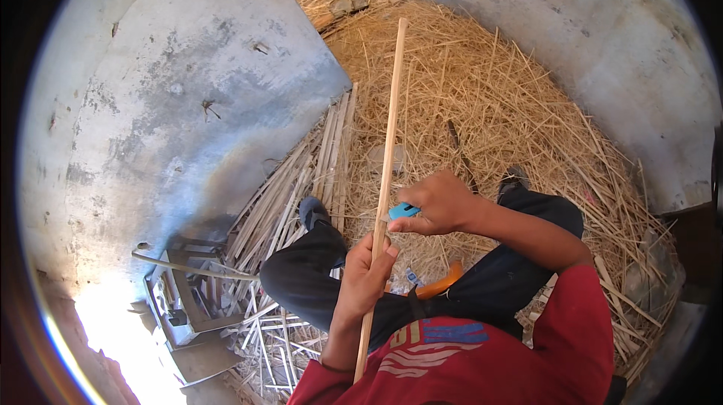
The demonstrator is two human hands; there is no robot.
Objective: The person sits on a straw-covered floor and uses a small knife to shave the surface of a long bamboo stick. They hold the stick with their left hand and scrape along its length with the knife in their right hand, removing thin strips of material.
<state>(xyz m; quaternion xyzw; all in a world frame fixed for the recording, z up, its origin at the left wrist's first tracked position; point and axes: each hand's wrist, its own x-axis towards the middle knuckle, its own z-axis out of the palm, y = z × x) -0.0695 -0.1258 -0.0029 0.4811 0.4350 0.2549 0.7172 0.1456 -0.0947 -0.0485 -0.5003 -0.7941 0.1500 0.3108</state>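
A long pale wooden strip [393,104] runs upward from my body, tilted slightly to the right at its far end. Its lower part is gripped by my left hand [367,275], with the fingers wrapped round it. My right hand [446,202] is closed on a blue utility knife [404,211] just above the left hand. The knife's short blade meets the strip's right side, though whether it cuts into the wood cannot be made out. My legs are spread to either side of the strip.
Straw-like shavings [467,74] cover the floor ahead and to the right. Long wooden strips [331,149] lie in a pile at the left, near a wooden frame [188,299]. An orange object [443,281] sits between my legs. A dark stick [459,145] lies on the shavings; grey walls [181,66] enclose the space.
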